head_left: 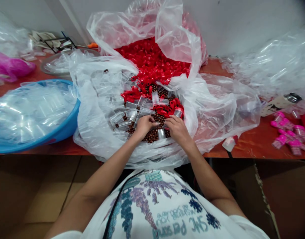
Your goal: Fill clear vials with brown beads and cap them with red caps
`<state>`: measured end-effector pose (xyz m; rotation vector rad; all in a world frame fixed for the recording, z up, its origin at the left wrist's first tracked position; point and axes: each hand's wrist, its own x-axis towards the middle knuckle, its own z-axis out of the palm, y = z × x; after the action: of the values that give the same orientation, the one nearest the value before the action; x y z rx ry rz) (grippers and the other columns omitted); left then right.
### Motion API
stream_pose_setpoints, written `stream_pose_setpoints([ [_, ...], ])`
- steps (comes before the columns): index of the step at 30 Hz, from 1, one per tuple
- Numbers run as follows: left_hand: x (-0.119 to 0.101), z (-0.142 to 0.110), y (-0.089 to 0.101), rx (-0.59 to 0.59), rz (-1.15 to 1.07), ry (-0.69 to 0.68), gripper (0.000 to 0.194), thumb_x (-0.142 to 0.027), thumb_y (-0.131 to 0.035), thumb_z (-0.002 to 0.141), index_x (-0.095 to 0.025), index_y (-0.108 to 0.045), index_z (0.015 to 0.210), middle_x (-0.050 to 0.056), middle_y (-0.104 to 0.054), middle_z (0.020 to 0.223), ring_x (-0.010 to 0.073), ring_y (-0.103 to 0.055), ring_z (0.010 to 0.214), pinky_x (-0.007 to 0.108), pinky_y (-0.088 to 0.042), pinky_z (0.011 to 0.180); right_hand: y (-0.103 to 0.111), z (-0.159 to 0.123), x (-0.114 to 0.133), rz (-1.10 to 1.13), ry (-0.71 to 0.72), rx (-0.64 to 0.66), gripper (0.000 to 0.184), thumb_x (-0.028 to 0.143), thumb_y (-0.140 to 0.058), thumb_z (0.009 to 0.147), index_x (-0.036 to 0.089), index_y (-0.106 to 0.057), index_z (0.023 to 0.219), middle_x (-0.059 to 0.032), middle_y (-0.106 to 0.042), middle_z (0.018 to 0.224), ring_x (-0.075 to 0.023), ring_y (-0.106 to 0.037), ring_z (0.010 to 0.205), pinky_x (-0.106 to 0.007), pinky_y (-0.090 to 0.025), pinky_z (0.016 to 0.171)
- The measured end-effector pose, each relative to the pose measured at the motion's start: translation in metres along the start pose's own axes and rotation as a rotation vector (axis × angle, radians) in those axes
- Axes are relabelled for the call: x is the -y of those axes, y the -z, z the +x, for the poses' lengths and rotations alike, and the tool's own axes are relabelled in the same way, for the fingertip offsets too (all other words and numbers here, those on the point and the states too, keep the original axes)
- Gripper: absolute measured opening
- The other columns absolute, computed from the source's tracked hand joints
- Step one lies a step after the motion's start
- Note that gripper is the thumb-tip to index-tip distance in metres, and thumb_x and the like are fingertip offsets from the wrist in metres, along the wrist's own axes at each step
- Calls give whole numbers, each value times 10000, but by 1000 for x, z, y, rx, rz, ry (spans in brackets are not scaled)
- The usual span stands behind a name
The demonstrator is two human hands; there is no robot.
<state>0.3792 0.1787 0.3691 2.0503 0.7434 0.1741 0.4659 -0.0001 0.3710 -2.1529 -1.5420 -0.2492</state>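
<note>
My left hand point(144, 126) is closed in a pinch over the brown beads point(151, 136). A small piece of a clear plastic tube shows at its fingertips. Just to the right, my right hand point(177, 130) curls its fingers inward and down; what they hold is mostly hidden. Below its fingers a clear tube point(161, 134) stands among the beads. Red plastic caps point(164, 110) lie just beyond both hands, with another clear tube point(155, 98) on them. More clear tubes point(117, 118) are heaped to the left. A white plastic bag point(154, 157) surrounds the pile.
Behind stands a clear bag point(177, 33) full of red caps. At the left is a blue basin point(75, 111) of clear plastic pieces. To the right are pink-capped tubes point(295, 142), a bottle point(276, 104) and big clear bags point(271, 63) on the red table point(252, 142).
</note>
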Motion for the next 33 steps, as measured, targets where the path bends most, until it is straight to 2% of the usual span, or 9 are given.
stream_pose_setpoints([
  [3, -1, 1, -12, 53, -304, 145, 340, -355, -827, 516, -151, -645, 716, 27, -621, 679, 155, -551, 574, 296, -459, 547, 0, -2, -3, 50, -35, -28, 308, 95, -421, 890, 179, -642, 1089, -66, -649, 1130, -254, -456, 1201, -425, -381, 982],
  [6, -6, 1, -18, 105, -528, 248, 315, -226, -833, 497, -131, -629, 717, 13, -603, 661, 155, -564, 580, 323, -499, 557, 4, -1, -4, 127, -52, -81, 346, 84, -377, 885, 183, -633, 1097, -73, -650, 1102, -243, -467, 1188, -431, -388, 991],
  [12, -7, -3, -14, 176, -684, 298, 280, -103, -789, 530, -122, -665, 780, 15, -634, 700, 138, -597, 608, 306, -535, 590, 20, 6, 1, 236, -183, -231, 379, 44, -332, 843, 182, -622, 1045, -78, -631, 1041, -213, -536, 1043, -375, -414, 966],
  [16, -5, -8, -9, 172, -765, 322, 307, -80, -788, 535, -123, -657, 809, 20, -644, 720, 125, -614, 627, 252, -542, 567, 27, 15, 1, 221, -238, -243, 396, 32, -341, 822, 182, -625, 1055, -88, -611, 1071, -212, -533, 1051, -363, -418, 951],
  [21, -7, -18, 5, 145, -874, 345, 302, -44, -775, 554, -128, -610, 793, 13, -640, 745, 119, -627, 670, 263, -568, 632, 24, 33, -7, 195, -287, -186, 366, 55, -376, 834, 161, -644, 1059, -103, -615, 1044, -213, -558, 983, -352, -444, 898],
  [25, -9, -30, 18, 151, -925, 301, 318, -40, -766, 561, -130, -587, 808, 6, -632, 751, 112, -629, 677, 280, -569, 684, 15, 49, -11, 123, -293, -60, 314, 100, -404, 873, 161, -671, 1026, -96, -643, 1011, -204, -573, 942, -332, -438, 881],
  [29, -8, -44, 27, 121, -910, 232, 362, -109, -786, 550, -131, -617, 870, 21, -653, 788, 129, -635, 704, 275, -552, 668, 6, 63, -9, -48, -280, 98, 312, 125, -406, 897, 176, -679, 1037, -82, -647, 1015, -197, -563, 918, -313, -412, 866],
  [33, -6, -55, 31, 68, -897, 138, 439, -175, -811, 520, -132, -659, 929, 23, -670, 837, 133, -623, 725, 290, -533, 701, 0, 68, -6, -222, -247, 187, 291, 161, -418, 907, 160, -666, 1059, -100, -632, 1019, -215, -531, 916, -319, -394, 852],
])
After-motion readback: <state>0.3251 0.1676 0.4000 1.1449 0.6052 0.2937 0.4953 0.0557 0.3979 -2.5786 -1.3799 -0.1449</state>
